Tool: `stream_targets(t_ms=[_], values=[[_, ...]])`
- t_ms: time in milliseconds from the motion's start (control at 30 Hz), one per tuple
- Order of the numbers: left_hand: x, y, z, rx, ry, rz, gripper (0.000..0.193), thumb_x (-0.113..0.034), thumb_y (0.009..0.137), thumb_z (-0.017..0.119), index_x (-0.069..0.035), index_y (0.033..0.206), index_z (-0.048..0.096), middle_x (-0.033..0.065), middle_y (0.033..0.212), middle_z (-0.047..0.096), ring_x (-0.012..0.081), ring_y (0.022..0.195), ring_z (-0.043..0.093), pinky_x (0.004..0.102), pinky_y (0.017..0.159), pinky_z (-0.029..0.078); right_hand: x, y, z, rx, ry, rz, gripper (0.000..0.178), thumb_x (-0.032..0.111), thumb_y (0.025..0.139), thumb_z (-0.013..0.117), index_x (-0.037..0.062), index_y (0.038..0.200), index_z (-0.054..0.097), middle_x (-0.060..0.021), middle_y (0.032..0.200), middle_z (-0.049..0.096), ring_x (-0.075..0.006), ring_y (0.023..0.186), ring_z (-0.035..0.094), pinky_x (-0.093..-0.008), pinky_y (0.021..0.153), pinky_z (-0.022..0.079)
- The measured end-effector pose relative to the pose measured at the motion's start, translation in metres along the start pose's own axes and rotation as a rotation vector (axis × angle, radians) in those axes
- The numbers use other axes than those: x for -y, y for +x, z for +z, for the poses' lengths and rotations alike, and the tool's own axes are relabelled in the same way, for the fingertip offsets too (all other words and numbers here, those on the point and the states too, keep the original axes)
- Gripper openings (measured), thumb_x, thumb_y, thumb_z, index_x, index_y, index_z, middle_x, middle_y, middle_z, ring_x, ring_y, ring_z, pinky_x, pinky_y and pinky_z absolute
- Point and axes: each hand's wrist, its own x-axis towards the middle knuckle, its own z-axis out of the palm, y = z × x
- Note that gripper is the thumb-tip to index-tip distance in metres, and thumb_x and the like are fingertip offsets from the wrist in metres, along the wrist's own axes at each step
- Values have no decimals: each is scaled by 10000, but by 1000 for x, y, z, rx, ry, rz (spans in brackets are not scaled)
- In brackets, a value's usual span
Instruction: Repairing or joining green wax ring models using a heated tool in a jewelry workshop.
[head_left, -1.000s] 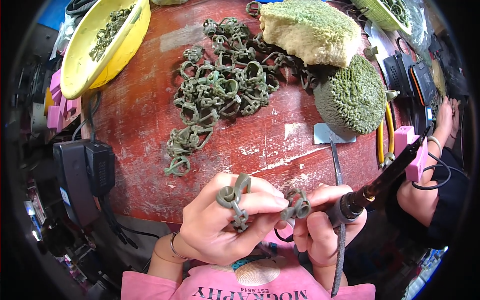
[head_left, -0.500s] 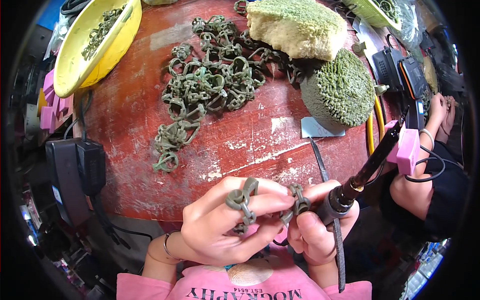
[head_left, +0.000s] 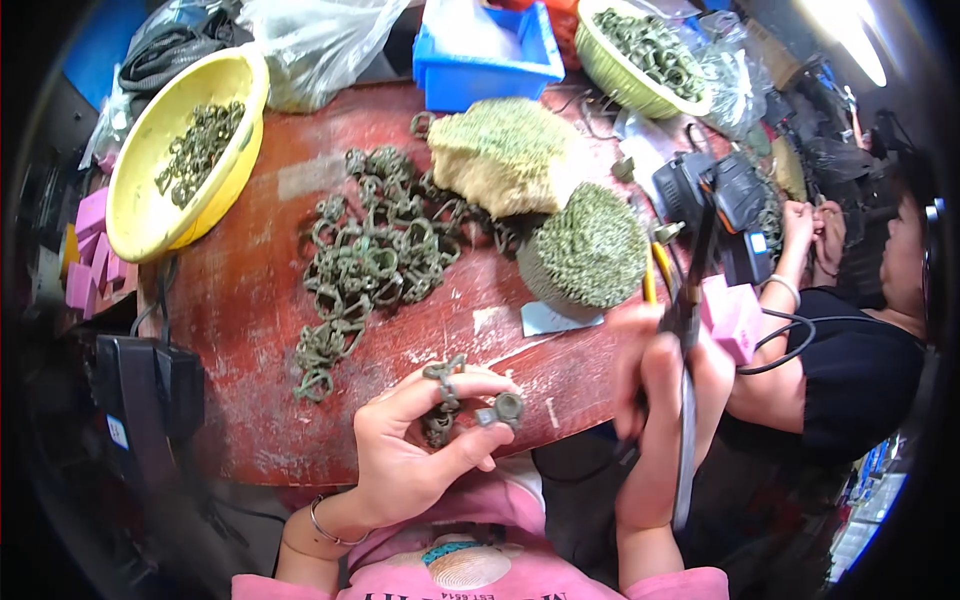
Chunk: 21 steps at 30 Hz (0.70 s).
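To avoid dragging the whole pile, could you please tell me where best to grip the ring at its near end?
Probably take the ring by its near band, coming from the near side: it juts from the green-grey pile, with bare red tabletop in front of it. Whether it is linked to its neighbours is unclear.

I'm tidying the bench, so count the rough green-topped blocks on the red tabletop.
2: a pale, irregular block farther back, and a round block nearer, to its right. No others show.
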Motion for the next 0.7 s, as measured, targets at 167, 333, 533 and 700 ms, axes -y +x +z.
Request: stream_targets(t_ms=[167,333,533,700], values=[[4,-1,-5,-21,-221,-57,255,-5,776,583,46,1022,545,78,741,603,61,577,547,173,522,449,-26,97,-14,-117,-594,-302,220,152,867,482,6,705,508,-4,495,450,-48,393,388,-208,363,271],[4,-2,-9,-59,-249,-118,274,11,752,604,35,1020,552,59,751,585,48,543,524,168,479,428,-52,156,-16,-199,-935,-621,196,177,822,535,-11,877,542,-186,717,561,-356,684,541,-392,623,415],[-6,-2,-10,-59,-81,109,304,44,702,641,28,1000,581,62,900,535,58,652,526,156,466,417,-61,164,-14,-160,-1080,-535,237,150,781,572,1,965,561,-192,872,587,-342,847,555,-392,733,426],[-1,-2,-17,-45,65,144,321,59,670,654,-23,977,607,65,912,542,73,669,528,182,570,459,-34,122,-2,-224,-798,-482,197,115,771,606,5,933,592,-120,753,604,-204,660,572,-292,637,435]])
